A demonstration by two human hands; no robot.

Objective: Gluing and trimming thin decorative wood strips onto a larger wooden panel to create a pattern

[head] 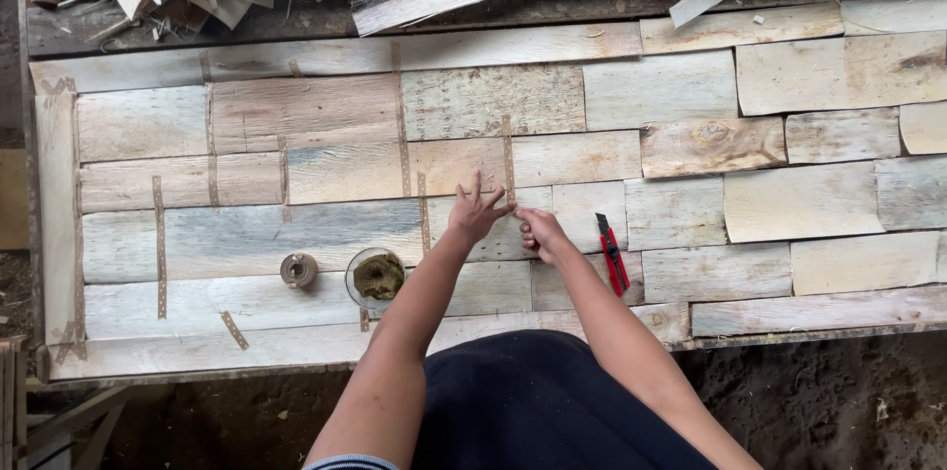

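Dark cloth [538,401] over the person's lap filled the bottom of the view, with both bare arms reaching out above it. Left hand [476,212] lay with fingers spread wide, pressing flat on a strip of tape [509,159] that ran up along a seam between veneer sheets [296,113] on the table [730,337]. Right hand [542,231] was curled, pinching the strip's lower end beside the left fingertips. A red cutter [613,253] lay just right of that hand. A tape roll [298,270] and a glass dish [376,277] with a damp sponge sat to the left.
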